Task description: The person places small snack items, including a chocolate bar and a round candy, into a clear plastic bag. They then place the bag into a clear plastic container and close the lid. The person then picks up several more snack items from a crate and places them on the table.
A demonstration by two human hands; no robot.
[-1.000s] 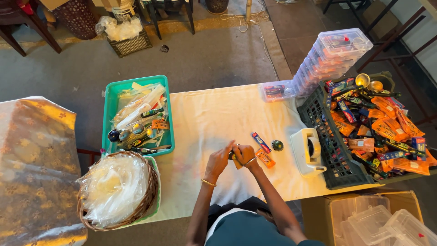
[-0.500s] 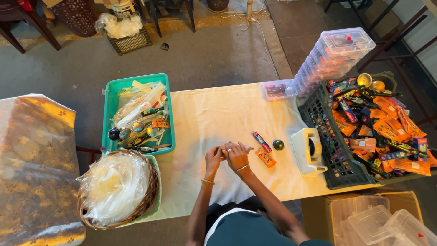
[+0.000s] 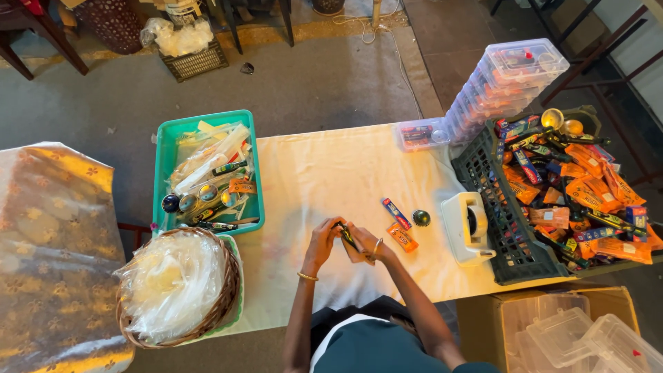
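Cloth-covered table [image 3: 331,173] fills my view; black crate [image 3: 498,207] of packets is cut off at right. My left hand [image 3: 324,238] and right hand [image 3: 364,242] press together over a thin dark item [image 3: 347,237], mostly hidden; grip unclear. Orange packet [image 3: 402,238] lies just beside them.

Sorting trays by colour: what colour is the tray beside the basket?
Teal green tray, clearest in the head view.
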